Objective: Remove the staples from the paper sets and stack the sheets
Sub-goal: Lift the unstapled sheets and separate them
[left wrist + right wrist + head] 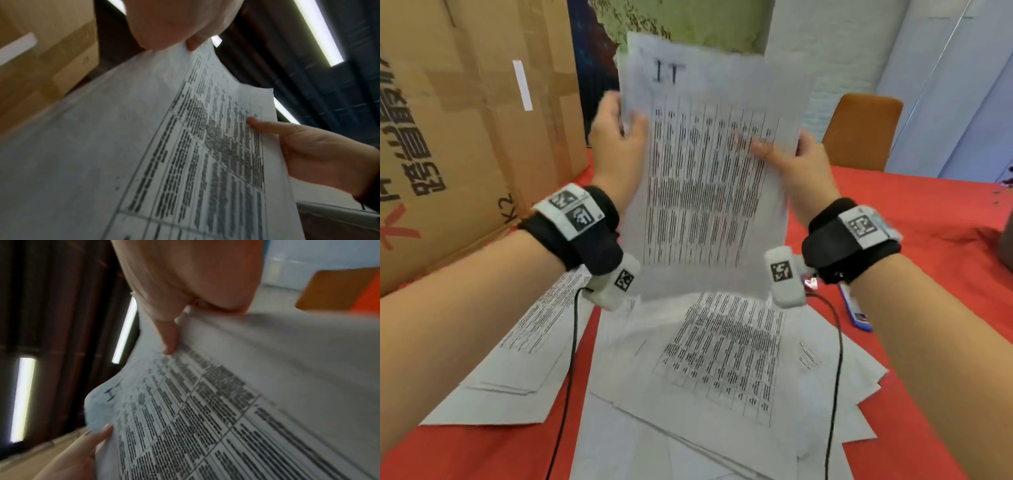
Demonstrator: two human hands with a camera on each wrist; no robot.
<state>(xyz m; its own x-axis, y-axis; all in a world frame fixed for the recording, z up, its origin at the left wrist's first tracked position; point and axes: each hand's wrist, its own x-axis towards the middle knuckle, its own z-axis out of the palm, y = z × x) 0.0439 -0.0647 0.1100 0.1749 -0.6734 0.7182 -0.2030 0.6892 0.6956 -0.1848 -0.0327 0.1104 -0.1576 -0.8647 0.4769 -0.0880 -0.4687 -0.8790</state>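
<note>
The paper set (709, 164) is held upright in the air above the table (928, 219), its printed table grid facing the person and a handwritten mark near its top edge. The left hand (616, 137) grips the set's left edge at about 9 o'clock on the page, thumb on the printed face and fingers behind it. The right hand (794, 161) grips the right edge at about 3 o'clock, thumb pressed flat on the printed face, remaining fingers hidden behind the sheets. The two hands are apart, one on each side edge, both clamped on the same set. The left wrist view shows the left thumb tip pinching the near edge and the right thumb lying on the print; the right wrist view shows the same grip from the opposite side, with the page bowed between the hands. Whether a staple is present in the set cannot be determined; the frames are blurred. Below the held set, at 6 o'clock in the head view, a loose pile of sheets (722, 359) lies fanned on the red tablecloth, with a second group of sheets (524, 349) at 8 o'clock. A blue object (856, 311) lies on the cloth at 4 o'clock, partly covered by the right wrist. A cardboard box (455, 137) stands at 10 o'clock, and a brown chair back (863, 130) at 2 o'clock.
</note>
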